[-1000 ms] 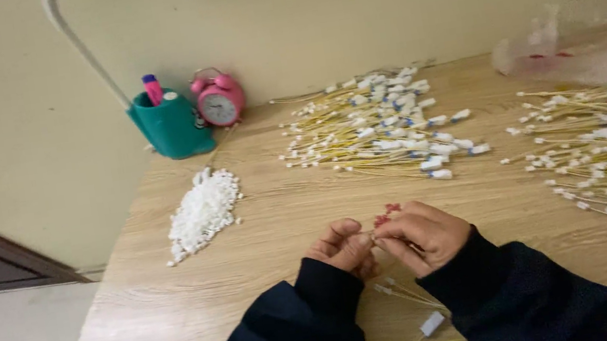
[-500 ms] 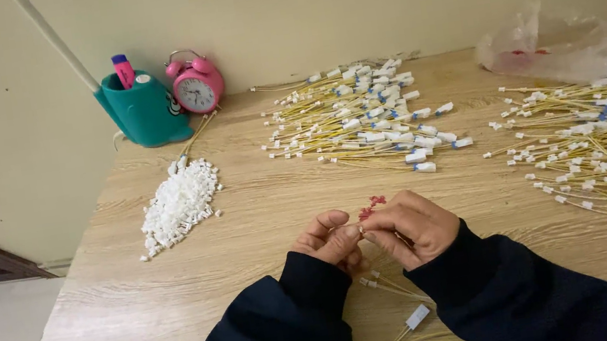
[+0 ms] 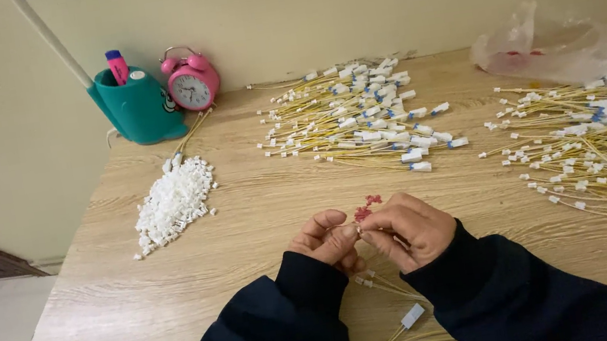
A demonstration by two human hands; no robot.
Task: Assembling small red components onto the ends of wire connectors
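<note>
The wooden tabletop (image 3: 178, 293) carried two spreads of yellow wire leads with white connectors, one at the back centre (image 3: 360, 118) and one at the right (image 3: 604, 141), with a heap of white plastic housings (image 3: 172, 202) to the left. Bare wood lay open around the hands, its front edge close under the sleeves. The left hand (image 3: 326, 241) and right hand (image 3: 408, 228) met, fingers pressed together, pinching a thin yellow wire lead (image 3: 385, 288) near its end, beside small red pieces (image 3: 365, 208). The lead looked light, limp and easily kinked, best held just behind its tip.
</note>
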